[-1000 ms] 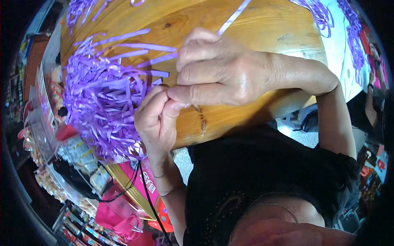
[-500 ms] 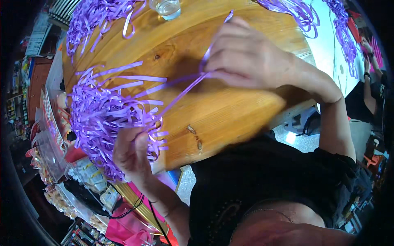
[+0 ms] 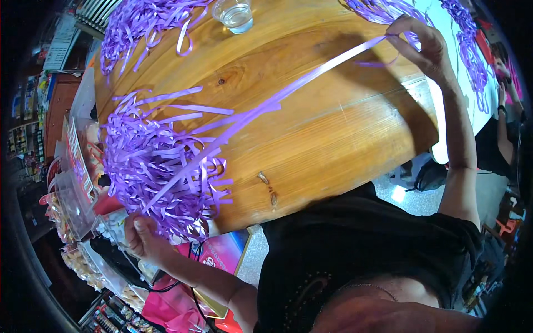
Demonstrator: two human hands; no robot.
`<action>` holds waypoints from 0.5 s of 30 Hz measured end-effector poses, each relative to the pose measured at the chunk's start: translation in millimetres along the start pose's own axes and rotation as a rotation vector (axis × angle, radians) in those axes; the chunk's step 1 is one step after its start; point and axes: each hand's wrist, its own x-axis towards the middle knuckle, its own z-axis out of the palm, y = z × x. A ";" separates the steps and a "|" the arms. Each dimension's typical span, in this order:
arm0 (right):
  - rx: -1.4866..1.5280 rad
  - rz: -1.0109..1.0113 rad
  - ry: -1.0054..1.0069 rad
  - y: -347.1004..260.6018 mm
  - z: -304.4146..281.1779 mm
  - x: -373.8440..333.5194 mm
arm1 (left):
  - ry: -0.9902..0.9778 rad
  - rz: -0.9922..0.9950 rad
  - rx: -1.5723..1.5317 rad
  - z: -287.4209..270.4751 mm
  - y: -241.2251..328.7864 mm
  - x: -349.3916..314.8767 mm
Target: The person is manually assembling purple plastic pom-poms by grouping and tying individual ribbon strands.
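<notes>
A purple ribbon (image 3: pixel 300 82) runs taut on a slant above the wooden table (image 3: pixel 311 150). Its far right end is pinched between the thumb and fingers of my right hand (image 3: pixel 425 49). At the near left, my left hand (image 3: pixel 145 237) is closed with the thumb on top, where the ribbon's other end meets it. Beneath the ribbon lies a big tangled heap of purple ribbons (image 3: pixel 150 161), with several loose ends pointing right over the wood. My left hand is at the heap's near edge, past the table's rim.
More purple ribbons (image 3: pixel 141 33) lie at the far left, beside a clear cup (image 3: pixel 237 19) of liquid. Another ribbon bundle (image 3: pixel 383 10) is at the far right, and one hangs over a white surface (image 3: pixel 452 66). Packaged goods (image 3: pixel 72 208) crowd the left side. Another person (image 3: pixel 499 127) is at the right.
My right hand has moved far right and my left hand down and left, away from each other. The ribbon between them, looped before, is now stretched straight.
</notes>
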 end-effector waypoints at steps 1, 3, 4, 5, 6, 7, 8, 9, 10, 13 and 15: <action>0.033 0.033 0.017 12.2 -7.4 -3.5 | 0.102 -0.079 -0.066 -5.1 -2.3 -0.5; 0.096 0.088 0.062 24.7 -14.4 -9.3 | 0.213 -0.171 -0.168 -15.4 -11.7 -0.1; 0.092 0.090 0.067 26.9 -14.5 -9.5 | 0.208 -0.167 -0.172 -19.3 -13.3 -1.6; 0.143 0.151 0.073 28.7 -13.2 -10.8 | 0.266 -0.195 -0.125 -19.4 -14.2 -2.7; 0.188 0.211 0.082 30.7 -16.6 -12.0 | 0.322 -0.221 -0.085 -20.5 -13.5 -3.3; 0.236 0.256 0.108 50.7 -22.0 -21.3 | 0.302 -0.140 -0.003 -32.6 -24.4 -2.8; 0.229 0.257 0.115 52.4 -21.0 -21.0 | 0.337 -0.094 0.089 -33.8 -24.6 -3.2; 0.339 0.237 0.120 51.6 -19.1 -17.8 | 0.400 -0.204 -0.038 -33.8 -23.6 -3.1; 0.448 0.215 0.125 51.1 -17.0 -15.4 | 0.459 -0.316 -0.165 -32.7 -21.3 -2.3; 0.457 0.290 0.210 51.4 -9.8 -15.5 | 0.256 -0.181 -0.076 -63.4 -56.4 -4.4; 0.446 0.319 0.245 57.9 -11.6 -18.6 | 0.244 -0.130 -0.318 -53.9 -70.3 3.4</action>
